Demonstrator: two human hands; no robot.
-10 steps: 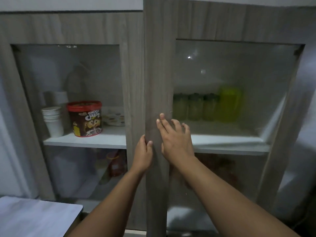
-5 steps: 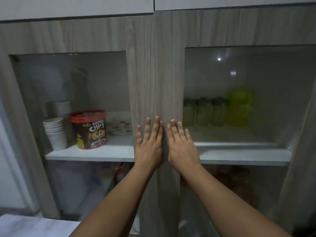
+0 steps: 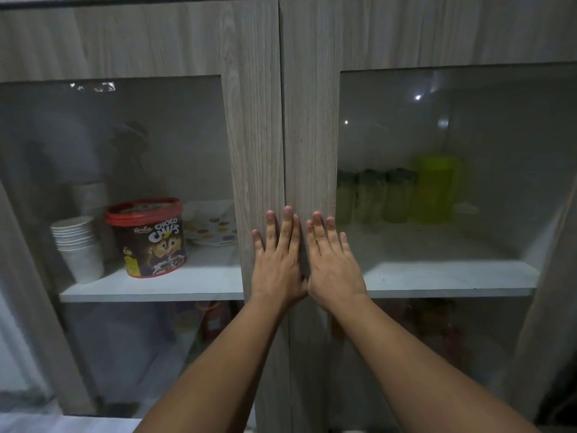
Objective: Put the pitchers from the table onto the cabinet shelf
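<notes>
Both wood-framed glass cabinet doors stand closed in front of me. My left hand (image 3: 278, 264) lies flat on the left door's frame (image 3: 254, 120) and my right hand (image 3: 332, 264) lies flat on the right door's frame (image 3: 309, 120), fingers stretched, holding nothing. Behind the right glass, a yellow-green pitcher (image 3: 437, 189) stands on the white shelf (image 3: 449, 278). Three smaller green-lidded pitchers (image 3: 374, 196) stand in a row to its left.
Behind the left glass are a stack of white paper cups (image 3: 78, 245), a red-lidded Choco Chips tub (image 3: 150, 237) and dotted plates (image 3: 212, 229). Blurred items fill the lower shelf. A pale table corner (image 3: 62, 425) shows at bottom left.
The right door has swung closed, flush with the left one. My left hand went from gripping the door edge to lying flat, and both palms now press side by side on the frames.
</notes>
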